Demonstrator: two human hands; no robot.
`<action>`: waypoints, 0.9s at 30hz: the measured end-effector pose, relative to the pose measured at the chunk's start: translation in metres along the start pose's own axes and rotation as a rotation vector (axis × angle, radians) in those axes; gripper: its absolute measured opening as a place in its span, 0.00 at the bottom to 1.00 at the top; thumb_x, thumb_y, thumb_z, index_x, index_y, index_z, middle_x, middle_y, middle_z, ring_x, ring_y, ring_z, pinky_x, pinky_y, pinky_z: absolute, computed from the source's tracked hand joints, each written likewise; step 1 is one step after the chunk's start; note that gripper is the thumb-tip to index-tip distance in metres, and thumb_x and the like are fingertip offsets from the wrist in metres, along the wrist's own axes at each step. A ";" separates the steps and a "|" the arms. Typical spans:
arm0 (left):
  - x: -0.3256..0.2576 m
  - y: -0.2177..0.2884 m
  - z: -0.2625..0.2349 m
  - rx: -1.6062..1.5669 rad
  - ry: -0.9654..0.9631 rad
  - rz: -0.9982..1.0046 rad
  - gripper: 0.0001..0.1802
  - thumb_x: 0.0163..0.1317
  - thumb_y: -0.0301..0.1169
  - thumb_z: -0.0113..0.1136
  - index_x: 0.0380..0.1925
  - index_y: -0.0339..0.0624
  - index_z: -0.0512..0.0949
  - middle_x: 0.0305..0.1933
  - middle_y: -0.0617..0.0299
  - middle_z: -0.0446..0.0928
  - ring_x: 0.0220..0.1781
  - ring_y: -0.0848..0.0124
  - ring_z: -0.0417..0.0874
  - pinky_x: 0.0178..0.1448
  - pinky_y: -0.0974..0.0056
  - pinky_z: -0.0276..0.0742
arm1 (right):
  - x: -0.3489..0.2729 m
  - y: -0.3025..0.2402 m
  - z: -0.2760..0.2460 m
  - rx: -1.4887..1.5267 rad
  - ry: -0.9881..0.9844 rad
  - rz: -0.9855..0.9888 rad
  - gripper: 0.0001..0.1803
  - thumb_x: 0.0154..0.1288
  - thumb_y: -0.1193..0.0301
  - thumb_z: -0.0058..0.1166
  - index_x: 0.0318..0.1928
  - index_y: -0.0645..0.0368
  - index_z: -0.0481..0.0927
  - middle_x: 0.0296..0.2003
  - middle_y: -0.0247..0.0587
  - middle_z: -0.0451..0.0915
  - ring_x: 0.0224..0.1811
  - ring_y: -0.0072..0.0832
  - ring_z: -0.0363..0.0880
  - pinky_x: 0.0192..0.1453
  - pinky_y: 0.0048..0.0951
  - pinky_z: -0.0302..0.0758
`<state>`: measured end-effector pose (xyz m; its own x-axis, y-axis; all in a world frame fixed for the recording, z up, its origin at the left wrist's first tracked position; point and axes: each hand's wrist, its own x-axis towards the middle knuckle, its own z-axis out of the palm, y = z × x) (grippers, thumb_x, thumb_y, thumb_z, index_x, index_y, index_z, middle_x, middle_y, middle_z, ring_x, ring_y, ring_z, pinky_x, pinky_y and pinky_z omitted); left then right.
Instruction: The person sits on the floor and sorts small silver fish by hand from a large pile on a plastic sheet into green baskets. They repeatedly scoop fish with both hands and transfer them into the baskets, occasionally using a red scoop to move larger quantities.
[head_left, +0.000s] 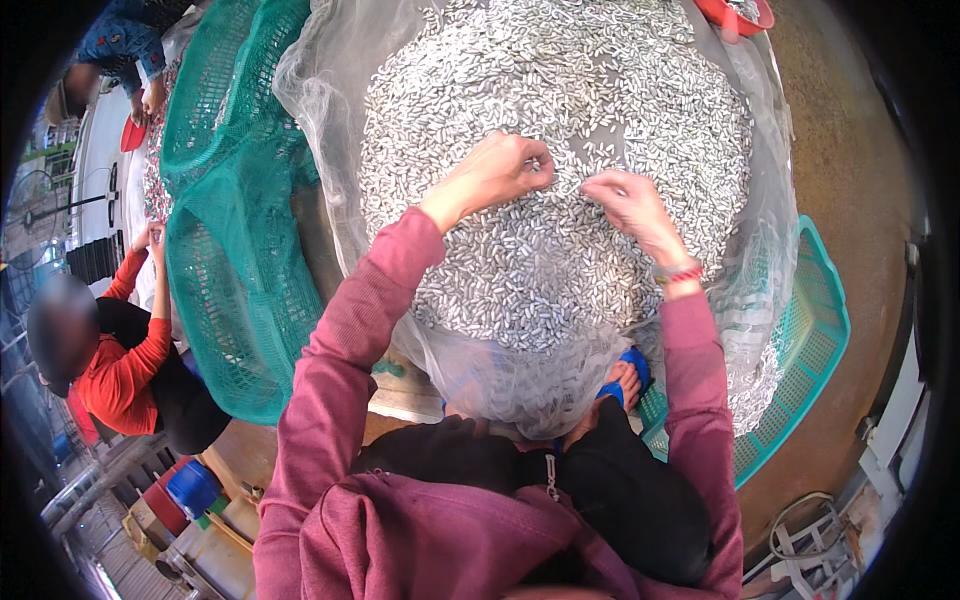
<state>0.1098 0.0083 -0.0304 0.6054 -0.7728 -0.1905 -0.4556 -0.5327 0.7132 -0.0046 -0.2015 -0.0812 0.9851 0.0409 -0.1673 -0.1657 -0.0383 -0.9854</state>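
1. Curled nearly closed at left hand [497, 170], loosely bent at right hand [636, 207]; cannot tell if gripping anything.
2. Amid silvery pieces [540, 262] heaped mid-sheet on net [322, 82]; might scatter some by dragging cuff [412, 240].
3. Might spill lapward if snagging sagging near edge.

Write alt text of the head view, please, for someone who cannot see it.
A person's left hand and right hand are close together over a wide spread of small silvery pieces on pale netting. A turquoise basket stands at right; another person in orange is at left.
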 end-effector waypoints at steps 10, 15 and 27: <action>-0.035 0.009 -0.026 -0.916 -0.111 -0.166 0.10 0.62 0.36 0.63 0.35 0.41 0.77 0.24 0.74 0.67 0.25 0.81 0.66 0.25 0.76 0.58 | -0.013 0.013 0.024 -0.735 -0.011 0.102 0.14 0.59 0.64 0.62 0.31 0.62 0.75 0.22 0.43 0.77 0.24 0.35 0.77 0.30 0.37 0.72; -0.036 0.009 -0.009 -1.576 -0.229 0.059 0.15 0.69 0.39 0.46 0.35 0.37 0.71 0.29 0.62 0.70 0.25 0.77 0.71 0.18 0.75 0.64 | -0.043 -0.024 0.001 0.144 0.073 0.439 0.12 0.65 0.63 0.59 0.32 0.56 0.73 0.23 0.25 0.73 0.20 0.13 0.66 0.20 0.15 0.57; 0.016 0.021 0.056 -0.185 0.043 0.252 0.18 0.55 0.37 0.67 0.43 0.39 0.82 0.33 0.50 0.82 0.39 0.57 0.83 0.44 0.59 0.76 | -0.051 -0.005 -0.003 0.722 0.160 0.447 0.09 0.66 0.71 0.56 0.44 0.58 0.73 0.32 0.36 0.79 0.23 0.12 0.72 0.17 0.11 0.61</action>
<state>0.0730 -0.0346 -0.0561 0.5169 -0.8554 0.0337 -0.4707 -0.2511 0.8458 -0.0541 -0.2064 -0.0673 0.8062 0.0297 -0.5909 -0.4745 0.6289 -0.6159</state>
